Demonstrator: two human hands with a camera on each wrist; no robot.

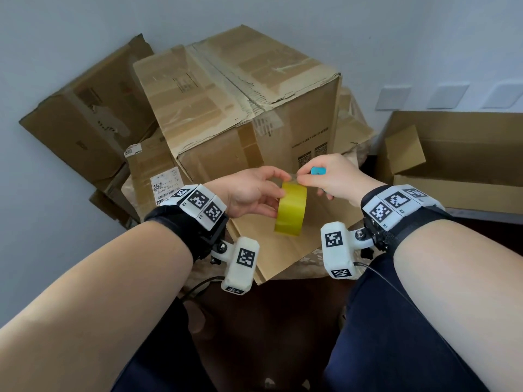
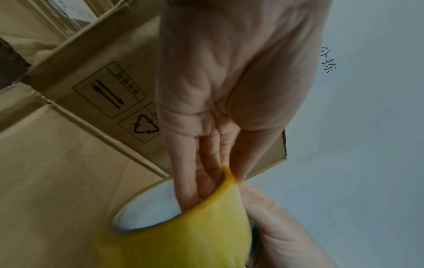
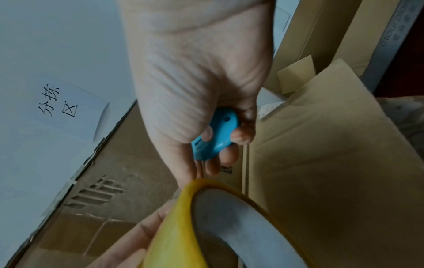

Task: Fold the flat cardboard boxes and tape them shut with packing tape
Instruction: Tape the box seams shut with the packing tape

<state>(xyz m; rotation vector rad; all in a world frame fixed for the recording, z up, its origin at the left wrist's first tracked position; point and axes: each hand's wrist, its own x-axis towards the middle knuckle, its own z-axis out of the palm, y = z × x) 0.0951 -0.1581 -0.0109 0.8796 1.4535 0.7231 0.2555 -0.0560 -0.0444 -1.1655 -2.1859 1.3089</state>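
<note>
- The left hand grips the yellow roll of packing tape, fingers tucked inside its core and thumb on the outer rim (the left wrist view shows this best).
- The right hand pinches at the tape's top edge with thumb and forefinger, its other fingers curled round a small blue plastic cutter.
- The roll is held upright, just in front of the large assembled brown cardboard box.
- An open-topped cardboard box sits to the right.
</note>
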